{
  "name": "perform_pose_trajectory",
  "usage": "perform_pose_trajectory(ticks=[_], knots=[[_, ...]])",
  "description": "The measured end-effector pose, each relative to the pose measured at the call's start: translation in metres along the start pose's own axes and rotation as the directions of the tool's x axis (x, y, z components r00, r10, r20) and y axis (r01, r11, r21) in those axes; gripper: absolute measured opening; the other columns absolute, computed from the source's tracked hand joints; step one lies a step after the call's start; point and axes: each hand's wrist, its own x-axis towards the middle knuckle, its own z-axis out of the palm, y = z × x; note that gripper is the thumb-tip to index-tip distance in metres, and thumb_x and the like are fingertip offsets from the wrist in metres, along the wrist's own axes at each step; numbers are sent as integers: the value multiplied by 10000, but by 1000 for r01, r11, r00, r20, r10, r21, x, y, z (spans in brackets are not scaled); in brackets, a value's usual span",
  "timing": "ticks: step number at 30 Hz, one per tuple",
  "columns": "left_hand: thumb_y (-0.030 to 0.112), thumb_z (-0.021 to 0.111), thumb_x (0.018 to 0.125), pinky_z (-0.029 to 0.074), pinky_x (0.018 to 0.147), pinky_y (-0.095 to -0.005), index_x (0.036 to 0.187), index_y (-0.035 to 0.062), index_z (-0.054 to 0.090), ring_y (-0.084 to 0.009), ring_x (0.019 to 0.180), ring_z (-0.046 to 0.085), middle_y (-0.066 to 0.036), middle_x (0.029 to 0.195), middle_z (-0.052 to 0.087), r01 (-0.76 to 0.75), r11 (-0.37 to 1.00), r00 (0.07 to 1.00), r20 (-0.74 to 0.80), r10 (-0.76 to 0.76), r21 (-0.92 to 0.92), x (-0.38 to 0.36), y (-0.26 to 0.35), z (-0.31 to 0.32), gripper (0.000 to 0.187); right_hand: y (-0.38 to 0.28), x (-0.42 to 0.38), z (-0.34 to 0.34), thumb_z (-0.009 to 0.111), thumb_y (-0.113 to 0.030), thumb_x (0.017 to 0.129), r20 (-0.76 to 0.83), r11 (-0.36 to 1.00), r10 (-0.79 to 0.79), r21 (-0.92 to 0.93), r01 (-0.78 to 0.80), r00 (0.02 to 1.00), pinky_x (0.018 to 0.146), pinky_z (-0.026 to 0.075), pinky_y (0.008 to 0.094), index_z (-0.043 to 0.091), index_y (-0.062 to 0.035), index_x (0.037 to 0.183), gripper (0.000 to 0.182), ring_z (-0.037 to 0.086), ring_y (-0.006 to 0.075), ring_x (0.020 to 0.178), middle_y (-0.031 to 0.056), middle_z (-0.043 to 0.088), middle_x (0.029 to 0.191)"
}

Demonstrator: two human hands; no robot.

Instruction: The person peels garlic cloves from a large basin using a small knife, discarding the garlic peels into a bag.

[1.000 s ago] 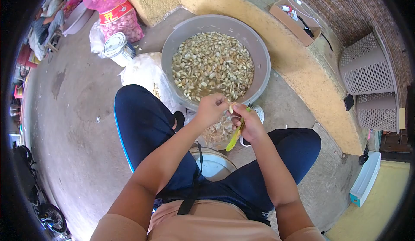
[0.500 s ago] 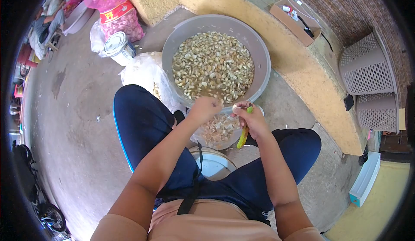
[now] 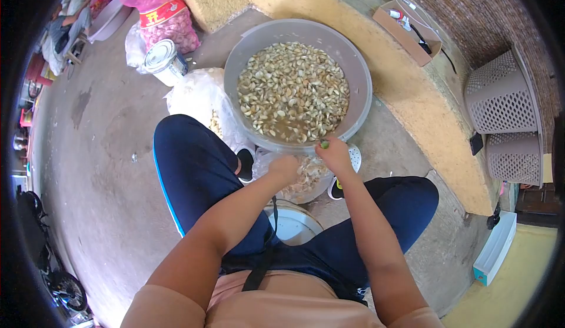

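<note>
A wide grey basin (image 3: 360,95) holds many peeled-looking garlic cloves (image 3: 294,87) in cloudy water. My right hand (image 3: 335,155) is at its near rim, closed around what looks like a small knife with a green handle (image 3: 324,144); only the green end shows, the rest is hidden. Lower and to the left, my left hand (image 3: 285,170) is curled over a clear bowl (image 3: 306,197) of papery garlic skins (image 3: 310,174). Its fingers are turned away, so whatever they hold cannot be seen.
A white plastic bag (image 3: 191,95) with cloves leans left of the basin, beside a lidded tin (image 3: 166,60) and pink mesh sacks (image 3: 169,29). A pale bucket (image 3: 294,225) stands between my legs. On the right are a yellow ledge (image 3: 424,131), a carton (image 3: 406,37) and grey baskets (image 3: 503,98).
My left hand has dropped from the basin rim toward the skins bowl. My right hand has moved slightly up and left to the rim, and the green handle has turned, showing only its end.
</note>
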Motion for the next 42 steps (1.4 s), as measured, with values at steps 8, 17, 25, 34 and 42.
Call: perform_pose_trajectory(ticks=[8, 17, 25, 34, 42], knots=[[158, 463, 776, 456, 794, -382, 992, 49, 592, -294, 947, 567, -158, 1032, 582, -294, 951, 953, -38, 299, 98, 75, -47, 93, 274, -148, 48, 22, 638, -287, 676, 84, 923, -324, 245, 296, 942, 687, 452, 386, 593, -2, 925, 381, 585, 335, 772, 210, 599, 802], [137, 465, 774, 448, 813, -388, 1091, 74, 528, -291, 968, 551, -162, 1073, 557, -419, 905, 849, -321, 419, 72, 90, -60, 113, 329, -158, 58, 5, 634, -266, 677, 135, 909, -294, 347, 232, 946, 675, 466, 371, 567, 6, 985, 417, 592, 315, 745, 196, 602, 810], [72, 478, 768, 468, 779, -364, 963, -12, 509, -236, 914, 568, -138, 947, 560, 245, 323, 917, 327, 228, -914, 27, 2, -9, 214, -83, 22, -75, 649, -282, 711, 267, 889, 49, 427, -164, 962, 441, 427, 271, 440, 66, 1108, 567, 530, 147, 491, 104, 573, 682], [42, 546, 798, 429, 808, -295, 988, 23, 486, -183, 956, 531, -110, 1011, 545, -110, -136, 941, -147, 304, -985, -14, 19, -41, 201, -39, -69, -80, 663, -186, 724, 313, 817, 128, 505, -279, 941, 380, 349, 236, 546, -36, 986, 324, 462, 81, 452, 24, 549, 660], [59, 509, 837, 427, 841, -301, 999, 34, 495, -160, 973, 518, -92, 1036, 552, -133, -166, 962, -168, 215, -977, -39, 39, -46, 165, -39, -69, -53, 643, -155, 734, -24, 833, 154, 541, -117, 988, 430, 379, 210, 585, -14, 896, 223, 488, 67, 486, 26, 584, 675]])
